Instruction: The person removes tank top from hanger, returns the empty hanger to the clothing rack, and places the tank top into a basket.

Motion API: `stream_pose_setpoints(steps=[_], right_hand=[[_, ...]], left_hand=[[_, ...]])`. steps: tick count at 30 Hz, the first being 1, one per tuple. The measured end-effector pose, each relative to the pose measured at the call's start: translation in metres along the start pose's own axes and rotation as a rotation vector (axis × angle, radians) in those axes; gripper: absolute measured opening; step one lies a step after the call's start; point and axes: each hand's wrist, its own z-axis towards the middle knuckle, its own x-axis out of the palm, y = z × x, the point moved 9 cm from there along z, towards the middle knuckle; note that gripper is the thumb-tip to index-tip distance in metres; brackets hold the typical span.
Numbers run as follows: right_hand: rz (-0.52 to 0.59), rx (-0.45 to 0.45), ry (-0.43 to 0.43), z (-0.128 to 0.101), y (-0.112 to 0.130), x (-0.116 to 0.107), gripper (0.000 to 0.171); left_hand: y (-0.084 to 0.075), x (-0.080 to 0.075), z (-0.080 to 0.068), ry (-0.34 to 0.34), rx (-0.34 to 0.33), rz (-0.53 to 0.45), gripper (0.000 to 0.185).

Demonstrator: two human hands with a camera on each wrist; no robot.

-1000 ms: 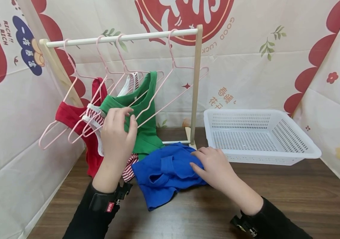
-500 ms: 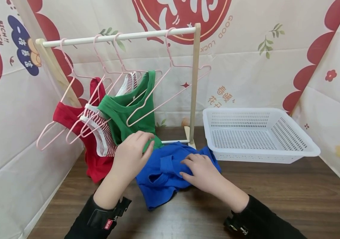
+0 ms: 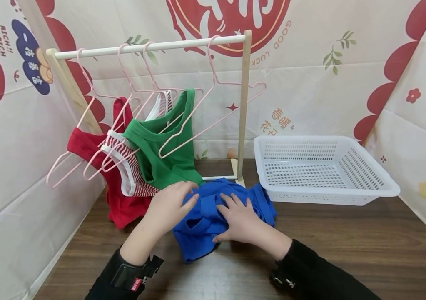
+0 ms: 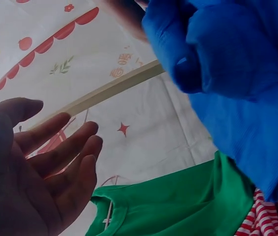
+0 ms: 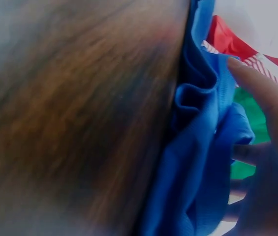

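Observation:
A crumpled blue garment (image 3: 199, 245) lies on the table below the rack. My right hand (image 3: 242, 221) has its fingers spread over the garment's middle; in the right wrist view, its thumb (image 5: 254, 83) reaches to a blue fold. Just beside the garment's left part, my left hand (image 3: 168, 207) holds nothing, its fingers loosely bent; the left wrist view shows a gap between that hand and the cloth. Above hangs a green sleeveless top (image 3: 168, 154) on a pink hanger. A bare pink hanger (image 3: 194, 114) hangs to its right.
A striped top (image 3: 138, 179) and a red top (image 3: 120, 208) hang at the left of the wooden rack (image 3: 245, 104). A white perforated basket (image 3: 332, 196) stands on the right. Printed cloth walls (image 3: 310, 96) enclose the table.
My left hand has come down from beside the hangers to the blue garment's left side. My right hand has moved left over the garment, its fingers spreading. The bare hanger's near end swung left.

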Motion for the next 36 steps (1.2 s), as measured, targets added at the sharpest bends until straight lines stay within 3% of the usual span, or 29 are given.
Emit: stream_pose_setpoints(steps=[4,19,27,32,36], right_hand=[[-0.021,0.016,0.027,0.007,-0.002,0.008,0.096],[0.053,0.132,0.165,0.039,-0.02,0.008,0.098],[0.083,0.125,0.224,0.049,-0.024,0.013,0.095],[0.066,0.101,0.222,0.046,-0.021,0.01,0.084],[0.115,0.078,0.222,0.042,-0.021,0.009,0.075]], left_hand=[[0.001,0.009,-0.001,0.04,-0.007,0.014,0.028],[0.005,0.013,-0.001,0.033,-0.02,0.003,0.027],[0.008,0.009,-0.003,-0.006,-0.02,-0.013,0.022],[0.009,0.009,-0.002,0.001,-0.025,-0.032,0.024],[0.009,0.011,-0.002,-0.001,-0.022,-0.036,0.023]])
